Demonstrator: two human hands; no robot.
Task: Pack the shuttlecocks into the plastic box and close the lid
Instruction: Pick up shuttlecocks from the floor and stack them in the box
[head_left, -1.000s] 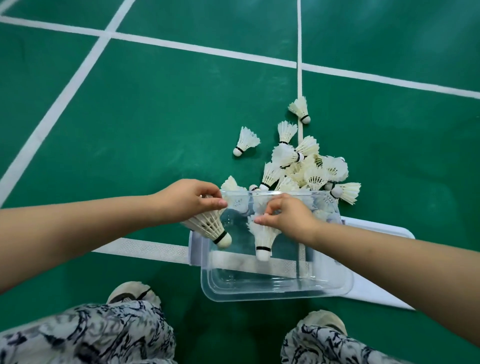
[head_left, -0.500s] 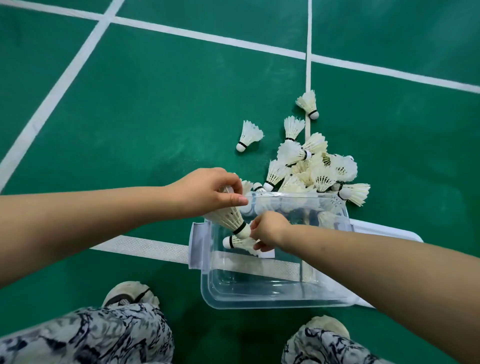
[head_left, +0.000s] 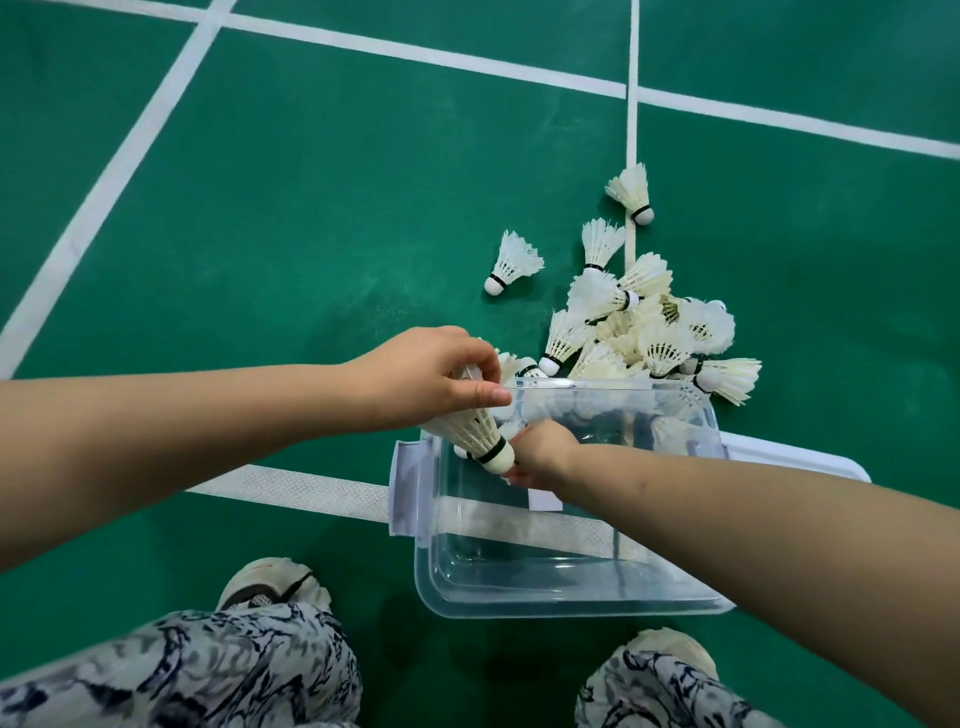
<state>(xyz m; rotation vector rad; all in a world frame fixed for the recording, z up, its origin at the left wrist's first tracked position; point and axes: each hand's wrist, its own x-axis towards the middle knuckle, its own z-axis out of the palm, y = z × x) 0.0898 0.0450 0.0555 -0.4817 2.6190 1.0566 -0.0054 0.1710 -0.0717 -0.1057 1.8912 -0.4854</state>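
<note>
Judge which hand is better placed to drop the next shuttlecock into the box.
Left. The left hand holds a shuttlecock cork-down over the clear plastic box; the right hand is down inside it.

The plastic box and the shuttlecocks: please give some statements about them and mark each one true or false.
1. The left hand holds a shuttlecock with its cork end pointing down toward the plastic box. True.
2. The box is already full of shuttlecocks. False: most of its floor is bare.
3. The right hand reaches inside the box. True.
4. The lid is closed on the box. False: the box is open, and the lid lies under it on the floor.
5. The pile of shuttlecocks lies on the far side of the box. True.
</note>
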